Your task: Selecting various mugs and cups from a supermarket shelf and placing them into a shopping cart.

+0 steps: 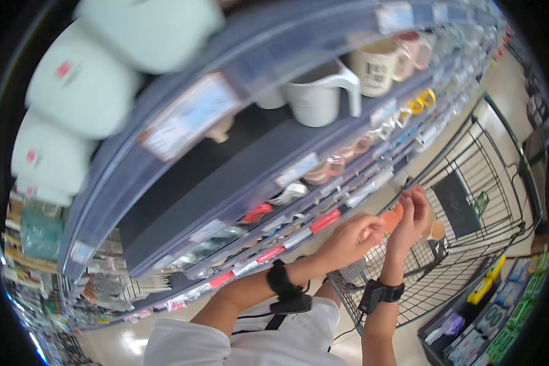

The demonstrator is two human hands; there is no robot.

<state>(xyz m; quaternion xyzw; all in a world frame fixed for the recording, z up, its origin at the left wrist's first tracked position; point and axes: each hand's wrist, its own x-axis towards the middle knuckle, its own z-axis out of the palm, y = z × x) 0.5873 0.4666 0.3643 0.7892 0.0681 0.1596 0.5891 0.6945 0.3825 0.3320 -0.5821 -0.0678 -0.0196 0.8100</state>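
Both my hands are over the wire shopping cart [476,254], on its side nearest the shelves. My left hand [350,240] has its fingers curled by a blurred orange round item [390,221]; whether it grips this item cannot be told. Close beside it, my right hand [409,219] is raised with bent fingers, partly in front of the orange item and a tan round item [436,230]. Black devices are strapped round both wrists. A dark flat panel [456,204] is on the cart. On the shelf to the left are a white plastic cup [315,100] and a cream mug with printing [375,68].
Pale green containers [82,82] fill the upper shelf at the left. Price labels line the shelf edge [187,114]. Lower shelves hold mixed packaged goods, some red [325,221]. Right of the cart, a low display [498,311] holds green and blue packs and a yellow item [480,290].
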